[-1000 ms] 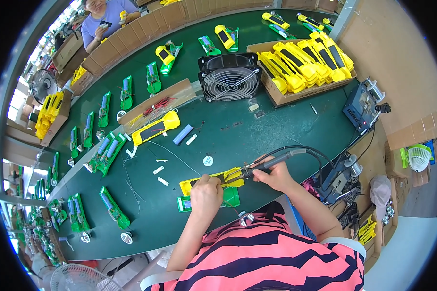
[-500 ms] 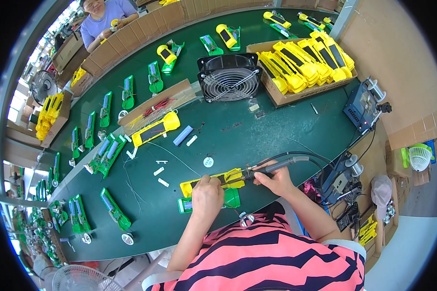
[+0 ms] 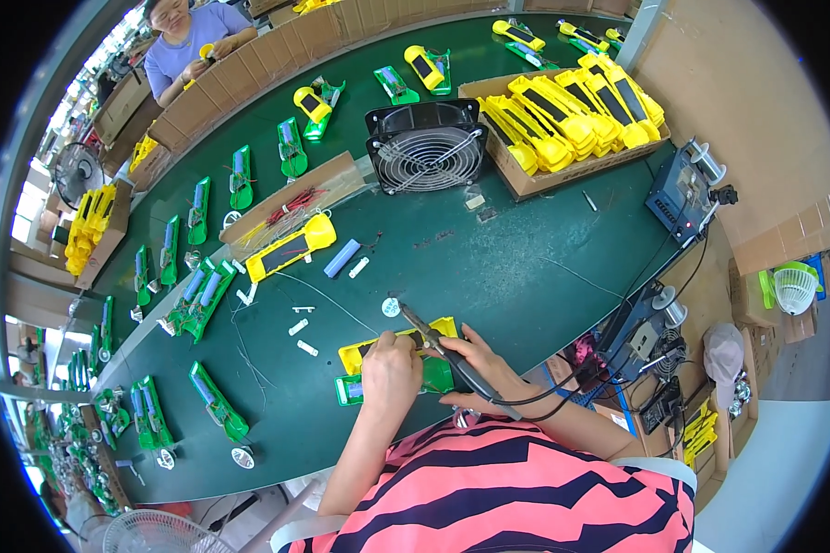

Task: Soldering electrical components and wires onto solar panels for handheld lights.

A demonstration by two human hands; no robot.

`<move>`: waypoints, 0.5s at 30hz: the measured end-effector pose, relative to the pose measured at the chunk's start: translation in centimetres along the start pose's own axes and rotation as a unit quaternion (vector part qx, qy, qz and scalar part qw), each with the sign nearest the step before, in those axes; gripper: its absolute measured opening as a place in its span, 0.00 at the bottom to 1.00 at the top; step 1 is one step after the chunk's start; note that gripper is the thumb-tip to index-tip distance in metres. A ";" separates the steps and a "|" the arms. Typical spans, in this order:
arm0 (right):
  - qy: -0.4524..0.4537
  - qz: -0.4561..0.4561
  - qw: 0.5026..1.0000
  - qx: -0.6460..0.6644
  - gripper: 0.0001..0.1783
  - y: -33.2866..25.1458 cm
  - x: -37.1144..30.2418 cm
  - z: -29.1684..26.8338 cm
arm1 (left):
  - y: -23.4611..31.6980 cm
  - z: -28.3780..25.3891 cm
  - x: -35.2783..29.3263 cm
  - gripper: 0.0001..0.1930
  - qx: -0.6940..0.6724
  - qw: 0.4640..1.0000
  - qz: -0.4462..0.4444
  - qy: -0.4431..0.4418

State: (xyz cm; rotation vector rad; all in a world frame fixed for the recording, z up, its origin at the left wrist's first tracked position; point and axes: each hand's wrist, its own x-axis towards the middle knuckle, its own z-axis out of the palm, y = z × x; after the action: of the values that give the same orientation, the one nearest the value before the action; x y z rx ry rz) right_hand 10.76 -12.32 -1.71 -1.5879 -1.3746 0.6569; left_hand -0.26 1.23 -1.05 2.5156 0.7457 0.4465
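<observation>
My left hand (image 3: 392,373) is closed in a pinch over a yellow plastic housing (image 3: 349,357); what its fingertips hold is hidden. Just below that housing, a green housing (image 3: 436,376) with a blue cell lies partly under the same hand. In my right hand (image 3: 489,364) is a soldering iron (image 3: 466,369), slanting across the fingers with its tip end up and to the left. That end is near a small round white disc (image 3: 391,307) on the table. A cable runs from the iron's back end to the right.
A black fan (image 3: 427,147) and a cardboard box (image 3: 521,189) of yellow housings stand at the back. Soldering stations (image 3: 678,198) sit at the right edge. Several green housings with cells lie at left; loose wires and small white parts lie mid-table. A person (image 3: 186,46) sits beyond the partition.
My right hand has moved left and down, and the soldering iron has swung from nearly level to a steep slant, its tip end now up-left. My left hand stays over the yellow housing.
</observation>
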 end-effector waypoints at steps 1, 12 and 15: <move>0.004 -0.017 1.000 -0.005 0.42 0.0 0.1 0.1 | 0.0 -0.1 0.0 0.02 0.000 1.000 0.000 0.000; 0.012 -0.063 0.998 0.011 0.42 1.5 1.0 -0.9 | 0.3 -6.0 -0.6 0.13 -0.113 0.983 0.061 -0.131; -0.005 -0.048 0.999 -0.014 0.44 1.5 2.3 -2.7 | 0.1 -5.0 -1.4 0.11 -0.056 0.987 0.134 -0.075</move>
State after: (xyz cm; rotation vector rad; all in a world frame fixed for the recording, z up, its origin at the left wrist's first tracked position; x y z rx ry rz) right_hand 14.32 -10.86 -1.45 -1.5327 -1.4646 0.5909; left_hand -3.49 2.07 2.90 2.5173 0.3168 0.3720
